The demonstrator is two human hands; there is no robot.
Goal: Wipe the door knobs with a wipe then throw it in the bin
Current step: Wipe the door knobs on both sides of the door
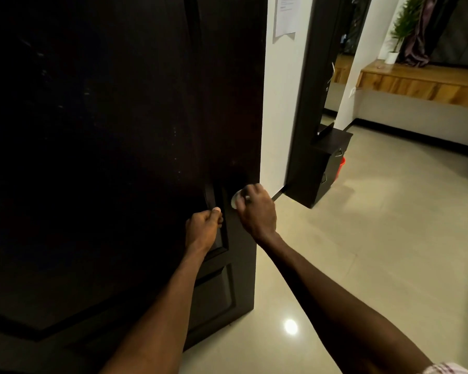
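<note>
Dark door [119, 130] fills the left of the frame, its free edge toward the camera's right. Right hand [256, 209] is curled over a white wipe [237, 202], pressing it onto the door knob near the door's edge; the knob itself is hidden under wipe and hand, so its shape can't be made out. A ring [247, 197] shows on one finger of that hand. Left hand [204, 225] is clenched just left of the right one, low on the door face below a dark pull handle [209, 197]; it looks to be gripping something dark there, but the shadow makes it hard to tell what. Both forearms reach in from the bottom of the frame. Past the door edge: a white wall with a paper notice [285, 14], a dark door frame with a small dark cabinet [327, 168] at its base, and something red [341, 168] just behind the cabinet, too hidden to identify. Glossy tile floor [376, 238] with a light reflection. Far right, a wooden counter [422, 82] carries a potted plant [404, 25].
</note>
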